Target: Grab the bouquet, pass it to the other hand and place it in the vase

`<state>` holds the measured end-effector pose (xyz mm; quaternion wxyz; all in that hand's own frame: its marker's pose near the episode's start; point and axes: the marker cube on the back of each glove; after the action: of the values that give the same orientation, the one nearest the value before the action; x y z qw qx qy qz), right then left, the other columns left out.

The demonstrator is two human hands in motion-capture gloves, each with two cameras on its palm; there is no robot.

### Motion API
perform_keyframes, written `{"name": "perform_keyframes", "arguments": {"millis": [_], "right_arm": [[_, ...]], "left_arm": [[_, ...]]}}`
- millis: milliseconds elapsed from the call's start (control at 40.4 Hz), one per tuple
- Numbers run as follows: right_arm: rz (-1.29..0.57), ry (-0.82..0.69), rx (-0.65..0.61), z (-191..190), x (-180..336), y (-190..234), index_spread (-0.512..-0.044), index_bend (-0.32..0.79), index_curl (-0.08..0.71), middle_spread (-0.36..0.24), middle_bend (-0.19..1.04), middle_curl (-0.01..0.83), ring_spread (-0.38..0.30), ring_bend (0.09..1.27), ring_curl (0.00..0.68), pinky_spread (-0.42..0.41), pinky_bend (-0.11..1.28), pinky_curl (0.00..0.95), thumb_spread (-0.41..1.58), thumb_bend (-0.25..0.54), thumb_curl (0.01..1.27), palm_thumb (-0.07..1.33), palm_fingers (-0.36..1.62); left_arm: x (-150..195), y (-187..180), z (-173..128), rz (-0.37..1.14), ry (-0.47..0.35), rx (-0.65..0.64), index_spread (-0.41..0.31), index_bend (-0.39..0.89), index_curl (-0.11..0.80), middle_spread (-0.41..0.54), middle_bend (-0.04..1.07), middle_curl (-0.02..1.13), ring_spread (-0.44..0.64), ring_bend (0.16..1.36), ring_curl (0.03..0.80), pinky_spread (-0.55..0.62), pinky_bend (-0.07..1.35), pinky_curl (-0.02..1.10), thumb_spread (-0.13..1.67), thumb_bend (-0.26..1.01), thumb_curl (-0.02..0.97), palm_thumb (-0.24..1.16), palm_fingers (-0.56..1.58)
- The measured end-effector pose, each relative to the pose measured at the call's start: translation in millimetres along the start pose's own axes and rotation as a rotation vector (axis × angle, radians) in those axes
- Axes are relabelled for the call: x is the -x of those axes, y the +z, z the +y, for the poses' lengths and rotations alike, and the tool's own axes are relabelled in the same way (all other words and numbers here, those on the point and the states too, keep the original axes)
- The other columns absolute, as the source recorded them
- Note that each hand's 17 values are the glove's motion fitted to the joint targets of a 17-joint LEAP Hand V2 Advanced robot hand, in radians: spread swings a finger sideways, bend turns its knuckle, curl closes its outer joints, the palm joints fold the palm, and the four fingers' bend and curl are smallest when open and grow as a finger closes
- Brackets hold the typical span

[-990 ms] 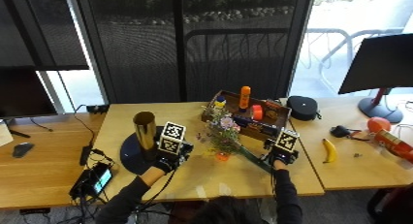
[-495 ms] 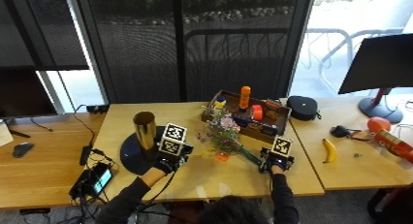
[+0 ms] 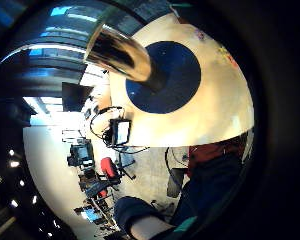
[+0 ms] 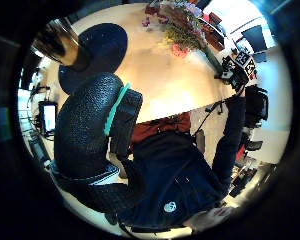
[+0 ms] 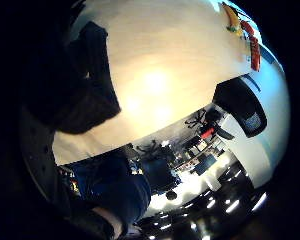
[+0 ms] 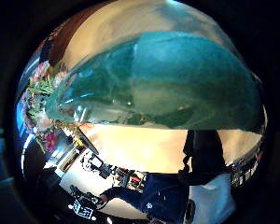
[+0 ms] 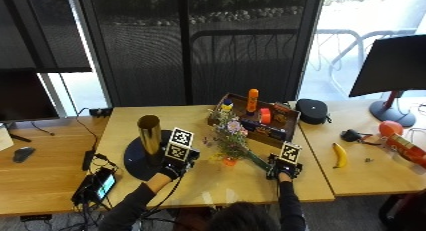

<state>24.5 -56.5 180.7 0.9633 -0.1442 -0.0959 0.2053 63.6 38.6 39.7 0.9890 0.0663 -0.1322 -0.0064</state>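
Two gloved hands on a pale wooden table (image 7: 219, 188). Bouquet (image 7: 231, 140) lying on the tabletop between them — pink and purple blooms toward the far side, green wrapped stem end angled toward the right hand (image 7: 282, 169). Right hand resting at that stem end; green wrap fills the right thumb side palm view, so close against the palm, but finger position not shown: cannot tell whether apart or clamped. Left hand (image 7: 171, 167) near the round dark blue mat (image 7: 136, 160), thumb (image 4: 90, 130) and fingers loosely curled over the table edge with nothing between them. Gold cylindrical vase (image 7: 150, 134) upright on the mat, just beyond the left hand, well apart from the bouquet. Wooden tray (image 7: 229, 127) of small items behind the blooms. Banana (image 7: 340, 155) on the adjoining table to the right.
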Motion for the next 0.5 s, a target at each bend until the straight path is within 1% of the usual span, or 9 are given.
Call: {"name": "perform_keyframes", "arguments": {"millis": [99, 223, 248, 297, 347, 421, 446, 470, 495], "right_arm": [[0.018, -0.005, 0.094, 9.6, 0.8, 5.7, -0.192, 0.10, 0.204, -0.124, 0.27, 0.481, -0.180, 0.56, 0.391, 0.123, 0.57, 0.353, 1.01, -0.007, 0.53, 0.94, 0.51], [0.048, -0.008, 0.079, 10.5, 2.3, 6.1, -0.185, 0.11, 0.213, -0.093, 0.25, 0.477, -0.163, 0.52, 0.389, 0.147, 0.58, 0.358, 1.00, -0.017, 0.54, 0.93, 0.47], [0.055, 0.004, 0.083, 11.2, 1.4, 6.0, -0.188, 0.11, 0.213, -0.090, 0.25, 0.475, -0.162, 0.52, 0.387, 0.150, 0.57, 0.357, 1.00, -0.018, 0.54, 0.93, 0.47], [0.068, 0.032, 0.085, 12.1, -0.6, 5.4, -0.216, 0.19, 0.238, -0.100, 0.22, 0.463, -0.168, 0.49, 0.377, 0.139, 0.57, 0.352, 1.00, -0.019, 0.54, 0.93, 0.53], [0.066, 0.028, 0.066, 11.4, -0.6, 4.4, -0.230, 0.19, 0.250, -0.110, 0.20, 0.456, -0.176, 0.48, 0.371, 0.131, 0.56, 0.347, 1.00, -0.017, 0.54, 0.93, 0.57], [0.047, 0.004, 0.001, 7.4, 0.5, 2.2, -0.245, 0.17, 0.263, -0.125, 0.19, 0.450, -0.196, 0.48, 0.371, 0.121, 0.54, 0.342, 0.99, -0.017, 0.54, 0.94, 0.60], [0.039, 0.013, -0.024, 6.0, 0.3, 1.5, -0.256, 0.17, 0.267, -0.133, 0.18, 0.449, -0.205, 0.48, 0.374, 0.114, 0.53, 0.342, 0.99, -0.018, 0.55, 0.94, 0.62], [0.028, 0.031, -0.047, 4.8, 0.0, 0.9, -0.265, 0.17, 0.271, -0.136, 0.18, 0.446, -0.223, 0.52, 0.384, 0.111, 0.51, 0.337, 0.99, -0.016, 0.55, 0.94, 0.65], [0.014, 0.051, -0.064, 4.1, -0.2, 0.7, -0.270, 0.16, 0.272, -0.139, 0.17, 0.443, -0.229, 0.51, 0.381, 0.109, 0.50, 0.336, 0.99, -0.016, 0.55, 0.94, 0.65]], "left_arm": [[-0.3, 2.2, -1.2, 0.005, 0.006, -0.003, -0.070, 0.19, 0.429, 0.162, 0.16, 0.29, 0.33, 0.40, 0.267, 0.43, 0.20, 0.31, 1.26, -0.01, 0.250, 0.20, 0.29], [-0.5, 6.0, -1.4, 0.007, 0.008, 0.002, -0.070, 0.19, 0.430, 0.163, 0.16, 0.29, 0.34, 0.40, 0.268, 0.43, 0.19, 0.31, 1.26, -0.01, 0.251, 0.20, 0.29], [-0.5, 7.2, -1.6, 0.007, 0.009, 0.004, -0.070, 0.19, 0.431, 0.164, 0.16, 0.29, 0.34, 0.40, 0.267, 0.43, 0.20, 0.31, 1.26, -0.01, 0.251, 0.20, 0.28], [-0.3, 9.0, -1.3, 0.009, 0.010, 0.008, -0.070, 0.20, 0.432, 0.164, 0.16, 0.29, 0.35, 0.40, 0.268, 0.43, 0.20, 0.31, 1.26, -0.01, 0.251, 0.20, 0.28], [0.0, 9.5, -0.4, 0.013, 0.009, 0.008, -0.070, 0.20, 0.434, 0.168, 0.15, 0.28, 0.35, 0.39, 0.267, 0.43, 0.20, 0.32, 1.26, -0.01, 0.251, 0.20, 0.27], [0.3, 11.0, 0.5, 0.015, 0.007, 0.010, -0.070, 0.20, 0.437, 0.172, 0.15, 0.28, 0.35, 0.39, 0.268, 0.43, 0.20, 0.32, 1.26, -0.01, 0.252, 0.20, 0.27], [0.3, 11.4, 0.7, 0.015, 0.007, 0.011, -0.070, 0.20, 0.437, 0.173, 0.15, 0.28, 0.35, 0.39, 0.268, 0.43, 0.20, 0.32, 1.26, -0.01, 0.252, 0.20, 0.27], [0.1, 11.7, 1.0, 0.014, 0.007, 0.013, -0.070, 0.20, 0.438, 0.174, 0.15, 0.28, 0.36, 0.39, 0.268, 0.43, 0.20, 0.32, 1.26, -0.01, 0.252, 0.20, 0.27], [-0.1, 12.0, 1.1, 0.012, 0.008, 0.014, -0.070, 0.20, 0.438, 0.175, 0.15, 0.28, 0.36, 0.39, 0.268, 0.43, 0.20, 0.32, 1.26, -0.01, 0.252, 0.20, 0.27]]}}
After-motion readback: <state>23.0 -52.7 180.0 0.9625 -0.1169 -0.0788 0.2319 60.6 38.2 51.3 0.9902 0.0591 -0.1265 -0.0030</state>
